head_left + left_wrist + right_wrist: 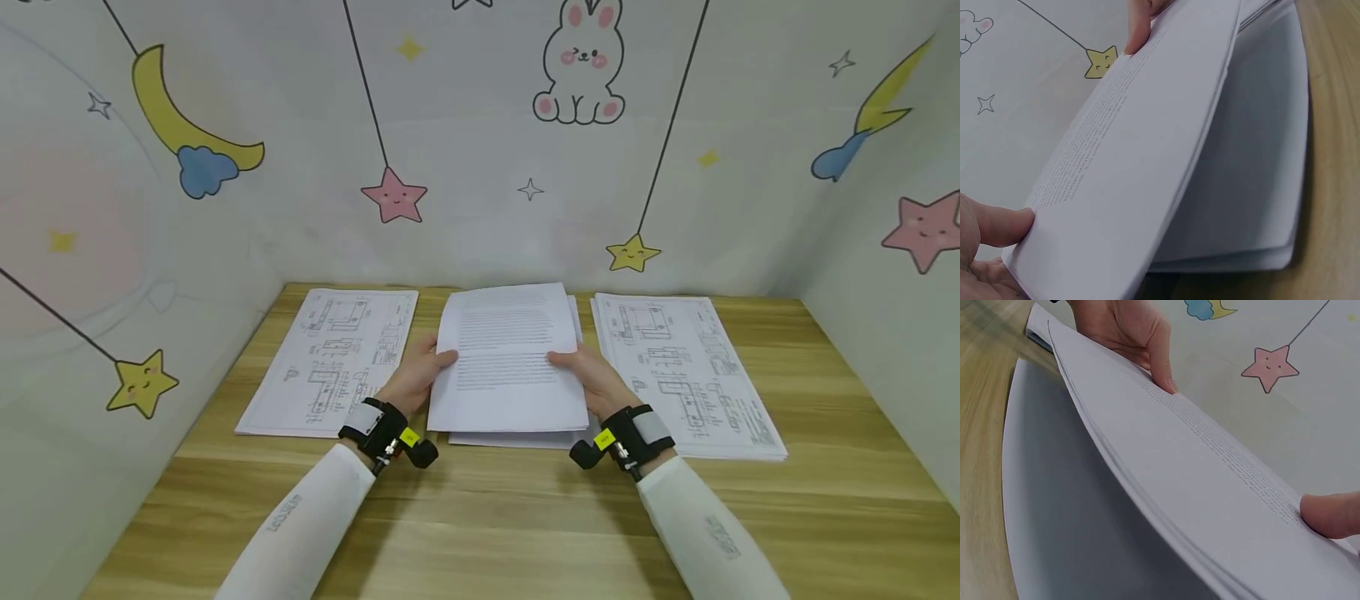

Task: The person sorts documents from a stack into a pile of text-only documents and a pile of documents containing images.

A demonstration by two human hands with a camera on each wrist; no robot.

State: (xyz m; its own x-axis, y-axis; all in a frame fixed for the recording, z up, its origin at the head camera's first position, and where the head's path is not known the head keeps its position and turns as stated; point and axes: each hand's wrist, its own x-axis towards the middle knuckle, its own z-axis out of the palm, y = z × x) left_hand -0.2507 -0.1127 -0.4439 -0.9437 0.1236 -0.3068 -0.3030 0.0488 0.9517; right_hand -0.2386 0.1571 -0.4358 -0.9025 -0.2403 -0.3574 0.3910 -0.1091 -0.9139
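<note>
Left hand (411, 377) and right hand (594, 379) pinch opposite side edges of a thin sheaf of printed text pages (510, 358), raised off the middle paper stack (517, 438) on the wooden desk (480, 517); light, limp, probably slippery, it is best gripped at mid-edge.

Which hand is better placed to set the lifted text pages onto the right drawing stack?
Right, probably. The right hand grips the text pages on the edge beside the right drawing stack; the left hand holds the far edge.

text sheets (510, 358) centre on table (480, 517); drawing stack (333, 358) left, drawing pile (686, 375) right
</note>
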